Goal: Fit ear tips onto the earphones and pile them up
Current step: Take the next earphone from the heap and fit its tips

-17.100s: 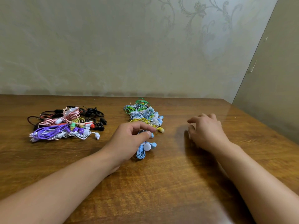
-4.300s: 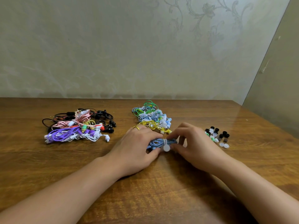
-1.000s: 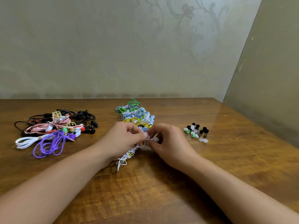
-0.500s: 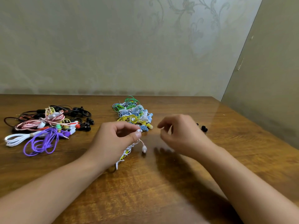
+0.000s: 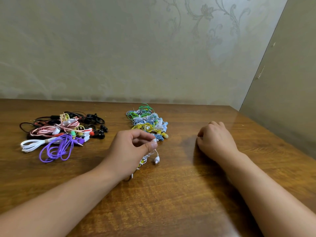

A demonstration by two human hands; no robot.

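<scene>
"Is it bright here?"

"Not very. The light is soft and a bit dull. The wall [image 5: 119,48] looks grey-green and even."

"Any shiny spots?"

"Yes. The table [image 5: 171,202] shines pale near its far right corner."

"And shadows?"

"A soft dark shadow lies on the wood just left of the right hand [image 5: 216,141] and runs along that arm. Another small one sits under the left hand [image 5: 131,151]."

"Is it sharp?"

"Mostly. The hands look a little soft, and the thin wires are fuzzy."

"Does anything look bent?"

"The arms look very big and stretched at the bottom corners. The table's back edge curves a little."
</scene>
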